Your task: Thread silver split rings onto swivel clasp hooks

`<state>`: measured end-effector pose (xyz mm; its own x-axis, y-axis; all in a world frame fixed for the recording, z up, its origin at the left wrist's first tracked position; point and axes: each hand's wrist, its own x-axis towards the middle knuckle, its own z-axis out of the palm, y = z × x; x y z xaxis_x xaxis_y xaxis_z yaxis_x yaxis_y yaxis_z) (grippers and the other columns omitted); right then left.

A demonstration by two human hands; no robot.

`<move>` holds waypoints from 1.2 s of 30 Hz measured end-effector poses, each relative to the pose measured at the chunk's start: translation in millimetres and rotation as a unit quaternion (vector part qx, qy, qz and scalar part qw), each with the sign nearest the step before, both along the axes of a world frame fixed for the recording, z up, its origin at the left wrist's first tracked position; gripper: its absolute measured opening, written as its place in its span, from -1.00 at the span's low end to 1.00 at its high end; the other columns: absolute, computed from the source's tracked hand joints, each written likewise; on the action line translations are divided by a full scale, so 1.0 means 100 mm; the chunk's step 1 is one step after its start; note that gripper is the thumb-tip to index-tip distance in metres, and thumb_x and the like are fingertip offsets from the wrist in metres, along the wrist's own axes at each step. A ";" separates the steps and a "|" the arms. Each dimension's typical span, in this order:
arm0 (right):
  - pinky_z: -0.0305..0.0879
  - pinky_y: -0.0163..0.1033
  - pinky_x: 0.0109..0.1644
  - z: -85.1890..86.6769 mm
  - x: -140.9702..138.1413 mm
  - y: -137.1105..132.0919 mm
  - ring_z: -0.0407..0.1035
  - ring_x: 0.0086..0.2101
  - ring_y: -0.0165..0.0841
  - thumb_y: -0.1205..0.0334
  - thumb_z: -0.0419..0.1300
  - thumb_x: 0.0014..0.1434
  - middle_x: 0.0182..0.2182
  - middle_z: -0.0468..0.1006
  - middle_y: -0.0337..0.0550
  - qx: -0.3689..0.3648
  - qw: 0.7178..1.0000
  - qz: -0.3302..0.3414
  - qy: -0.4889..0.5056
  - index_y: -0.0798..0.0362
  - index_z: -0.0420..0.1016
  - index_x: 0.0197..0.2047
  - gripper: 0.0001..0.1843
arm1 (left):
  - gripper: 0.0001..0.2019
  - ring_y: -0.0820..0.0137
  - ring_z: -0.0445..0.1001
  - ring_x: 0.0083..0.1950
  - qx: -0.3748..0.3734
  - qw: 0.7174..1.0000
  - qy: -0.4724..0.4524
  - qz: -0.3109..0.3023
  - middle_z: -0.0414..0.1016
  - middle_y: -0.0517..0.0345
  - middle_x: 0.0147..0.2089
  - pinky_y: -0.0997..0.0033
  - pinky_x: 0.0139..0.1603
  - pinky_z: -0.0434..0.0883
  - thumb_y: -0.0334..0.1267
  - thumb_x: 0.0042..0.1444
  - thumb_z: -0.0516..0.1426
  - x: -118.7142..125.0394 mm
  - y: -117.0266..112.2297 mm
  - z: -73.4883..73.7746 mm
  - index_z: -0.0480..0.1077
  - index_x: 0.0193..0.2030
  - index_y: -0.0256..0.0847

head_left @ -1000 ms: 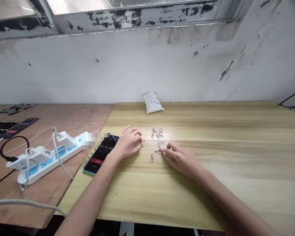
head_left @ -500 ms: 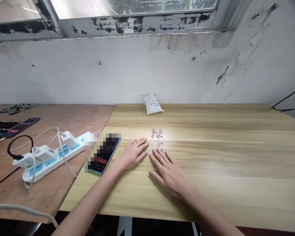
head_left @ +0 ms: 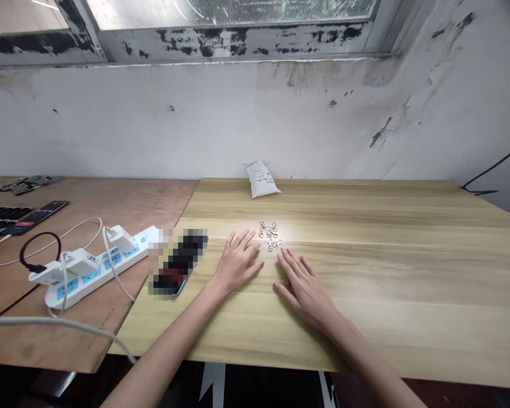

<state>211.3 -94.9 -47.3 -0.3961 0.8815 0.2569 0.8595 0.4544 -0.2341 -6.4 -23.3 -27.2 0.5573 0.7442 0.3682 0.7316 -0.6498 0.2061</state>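
Observation:
A small pile of silvery metal clasps (head_left: 270, 233), which look like swivel lobster clasps, lies on the light wooden table in front of my hands. My left hand (head_left: 238, 262) rests palm down to the left of the pile, fingers spread and holding nothing. On the other side, my right hand (head_left: 304, 288) lies palm down with its fingers stretched, their tips just short of the nearest clasps. A tiny shiny bit (head_left: 288, 282) shows between the right thumb and forefinger; most of it is hidden by the hand.
A phone (head_left: 181, 263), partly blurred out, lies left of my left hand. Further left, a white power strip (head_left: 106, 269) with chargers and cables sits on a brown table (head_left: 161, 195). A white labelled packet (head_left: 262, 180) lies by the wall on the light wooden table (head_left: 386, 255).
My right hand has shifted right and slightly down, away from the pile, showing more of the clasps. The left hand has moved a little right and up. The view has shifted slightly.

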 end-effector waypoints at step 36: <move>0.24 0.02 0.15 0.26 0.14 0.68 0.36 0.02 -0.22 0.13 0.16 0.29 -0.14 0.58 -0.11 -0.069 0.938 0.105 0.324 -0.06 0.57 -0.19 -0.84 | -0.92 0.21 0.23 0.27 -0.036 0.968 -0.244 -0.055 0.46 0.14 0.10 0.06 0.25 0.24 -0.29 0.16 0.23 0.27 0.14 0.10 0.57 -0.29 -0.03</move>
<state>225.1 -27.2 -20.9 -0.3647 0.8445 0.3922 0.4125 0.5241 -0.7451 20.9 -9.2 -17.2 0.4074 0.7240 0.5567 0.4641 -0.6891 0.5566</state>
